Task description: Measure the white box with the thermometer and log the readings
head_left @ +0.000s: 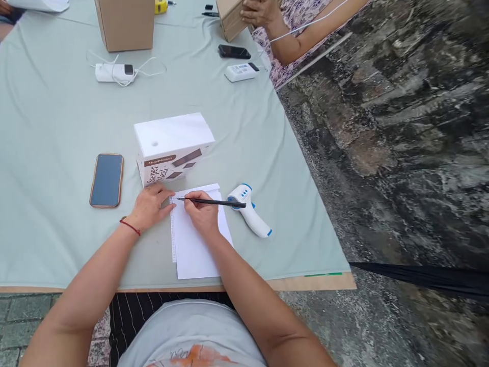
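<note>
A white sheet of paper [198, 244] lies on the table before me, near its front edge. Along its left side runs a narrow ruler-like strip [173, 234] with small marks. My left hand [150, 206] rests with thumb and fingers apart, fingertips at the strip's upper end. Pinched in my right hand [204, 216] is a black pencil [225, 203], its tip over the paper's upper left corner. Behind my hands stands a white NutriMotion box [173, 135]. To the right of the paper lies a white and blue infrared thermometer [252, 211].
A smartphone [107, 180] lies left of the box. Farther back are a white device with a cable [114, 73], a cardboard box [126, 25], a black phone [234, 51] and another white device [242, 72]. Another person's hand [262, 11] touches a carton [231, 23].
</note>
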A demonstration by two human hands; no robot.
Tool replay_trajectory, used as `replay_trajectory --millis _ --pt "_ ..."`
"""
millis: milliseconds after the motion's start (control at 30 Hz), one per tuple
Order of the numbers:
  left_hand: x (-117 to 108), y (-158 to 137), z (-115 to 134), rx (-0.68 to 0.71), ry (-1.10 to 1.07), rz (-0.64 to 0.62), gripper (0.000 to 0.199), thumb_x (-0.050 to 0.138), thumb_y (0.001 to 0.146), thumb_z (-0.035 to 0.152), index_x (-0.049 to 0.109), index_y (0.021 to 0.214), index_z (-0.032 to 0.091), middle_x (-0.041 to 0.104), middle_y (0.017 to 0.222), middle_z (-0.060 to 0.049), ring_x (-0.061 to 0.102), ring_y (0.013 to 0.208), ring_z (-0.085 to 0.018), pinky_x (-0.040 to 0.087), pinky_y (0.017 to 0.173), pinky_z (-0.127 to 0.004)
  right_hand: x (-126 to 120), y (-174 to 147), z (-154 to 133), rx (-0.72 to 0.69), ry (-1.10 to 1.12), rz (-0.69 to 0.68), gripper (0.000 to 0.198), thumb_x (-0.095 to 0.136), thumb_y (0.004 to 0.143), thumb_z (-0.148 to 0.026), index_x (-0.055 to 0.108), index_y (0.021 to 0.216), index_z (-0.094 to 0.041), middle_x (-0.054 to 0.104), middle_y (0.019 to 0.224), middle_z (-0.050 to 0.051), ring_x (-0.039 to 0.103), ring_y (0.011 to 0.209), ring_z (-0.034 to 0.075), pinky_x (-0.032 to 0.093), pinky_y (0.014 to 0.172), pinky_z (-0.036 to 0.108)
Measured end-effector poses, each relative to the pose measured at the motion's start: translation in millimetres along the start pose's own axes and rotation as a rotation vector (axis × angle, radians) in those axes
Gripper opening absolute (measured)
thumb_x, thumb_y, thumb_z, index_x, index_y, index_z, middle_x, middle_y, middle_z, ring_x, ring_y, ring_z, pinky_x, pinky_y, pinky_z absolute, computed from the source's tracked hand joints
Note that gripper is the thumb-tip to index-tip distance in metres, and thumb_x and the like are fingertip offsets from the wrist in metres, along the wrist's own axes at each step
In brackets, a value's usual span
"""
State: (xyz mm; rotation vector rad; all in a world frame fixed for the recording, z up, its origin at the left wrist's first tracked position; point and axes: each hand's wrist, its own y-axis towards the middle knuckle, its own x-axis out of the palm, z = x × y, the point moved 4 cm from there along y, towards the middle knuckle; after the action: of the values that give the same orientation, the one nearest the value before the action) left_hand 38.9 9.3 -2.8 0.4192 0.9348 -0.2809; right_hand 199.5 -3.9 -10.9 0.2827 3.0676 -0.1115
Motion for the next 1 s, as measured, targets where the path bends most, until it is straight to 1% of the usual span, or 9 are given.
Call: replay_trajectory --millis 100,267,500,667,833,1000 --pt "1.5 -1.0 3.4 0.005 0.011 -0.024 0.024 0.061 0.089 0.035 0.071 0.107 0.021 0.062 0.094 -0.008 0.062 0.088 -0.023 0.051 0.08 -0.039 1.1 -3.8 5.9 -0.009 -0.051 0.023 0.012 0.063 0.067 -0.035 0.057 0.069 -0.024 0.057 0.062 -0.003 0.048 0.058 0.013 0.042 0.057 0.029" --pt "3.6 -2.0 8.2 0.014 0.078 -0.049 0.022 0.06 0.09 0.034 0.071 0.103 0.021 0.061 0.092 -0.009 0.061 0.087 -0.023 0.049 0.077 -0.039 3.1 -8.8 5.7 -0.025 -0.087 -0.058 0.011 0.062 0.07 -0.033 0.056 0.067 -0.024 0.056 0.06 -0.003 0.046 0.058 0.013 0.041 0.058 0.03" --pt "5.3 -4.0 10.3 0.027 0.136 -0.023 0.022 0.061 0.089 0.031 0.072 0.103 0.02 0.062 0.091 -0.008 0.06 0.082 -0.021 0.049 0.075 -0.037 2.6 -11.5 2.7 -0.093 -0.138 -0.074 0.008 0.059 0.072 -0.029 0.059 0.066 -0.024 0.055 0.057 -0.004 0.046 0.055 0.013 0.04 0.055 0.028" --pt "3.5 -4.5 13.3 0.037 0.147 -0.011 0.02 0.062 0.088 0.027 0.073 0.103 0.019 0.063 0.09 -0.008 0.061 0.083 -0.02 0.049 0.075 -0.035 1.4 -11.1 5.7 -0.139 -0.167 -0.071 0.006 0.058 0.072 -0.027 0.061 0.069 -0.023 0.057 0.057 -0.005 0.048 0.054 0.012 0.041 0.054 0.027" --pt "2.4 -4.0 14.7 0.022 0.15 -0.037 0.02 0.062 0.088 0.027 0.072 0.103 0.019 0.063 0.089 -0.007 0.06 0.083 -0.02 0.047 0.074 -0.034 1.8 -11.2 5.2 -0.167 -0.207 -0.082 0.006 0.057 0.074 -0.026 0.06 0.069 -0.023 0.057 0.058 -0.005 0.048 0.053 0.011 0.041 0.054 0.026" --pt "2.0 -4.0 15.0 0.035 0.146 -0.008 0.019 0.062 0.088 0.026 0.073 0.102 0.018 0.064 0.089 -0.008 0.061 0.081 -0.02 0.047 0.073 -0.034 1.6 -11.4 3.0 -0.187 -0.216 -0.079 0.006 0.057 0.074 -0.024 0.059 0.068 -0.022 0.056 0.058 -0.005 0.046 0.052 0.01 0.04 0.053 0.025"
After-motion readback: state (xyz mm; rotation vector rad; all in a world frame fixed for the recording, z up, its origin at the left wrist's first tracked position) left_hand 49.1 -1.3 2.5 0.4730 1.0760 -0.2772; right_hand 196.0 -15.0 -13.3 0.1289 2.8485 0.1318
